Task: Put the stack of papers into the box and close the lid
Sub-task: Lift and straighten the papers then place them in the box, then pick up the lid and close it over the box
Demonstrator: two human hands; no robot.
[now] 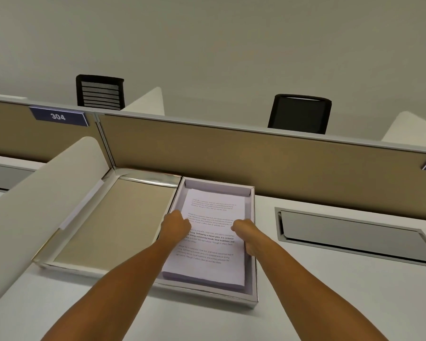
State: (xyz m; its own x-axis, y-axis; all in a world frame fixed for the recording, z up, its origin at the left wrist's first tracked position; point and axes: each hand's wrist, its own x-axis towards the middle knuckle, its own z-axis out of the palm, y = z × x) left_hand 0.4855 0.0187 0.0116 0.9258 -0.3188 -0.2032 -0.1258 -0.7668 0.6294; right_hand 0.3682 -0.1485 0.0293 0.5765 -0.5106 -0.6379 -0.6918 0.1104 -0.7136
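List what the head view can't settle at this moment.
- Fingers of left hand and right hand: curled at the edges of the stack of papers, grip hidden by the knuckles.
- Whether the stack lies flat in the box: underside hidden.
- Printed text: too small.
- Lid hinge: not discernible.

Two black chairs (pixel 299 113) behind a partition (pixel 256 148) labelled 304

An office: fabric desk partitions (pixel 256 153), a numbered cubicle sign (pixel 58 116), and mesh office chairs (pixel 100 92).
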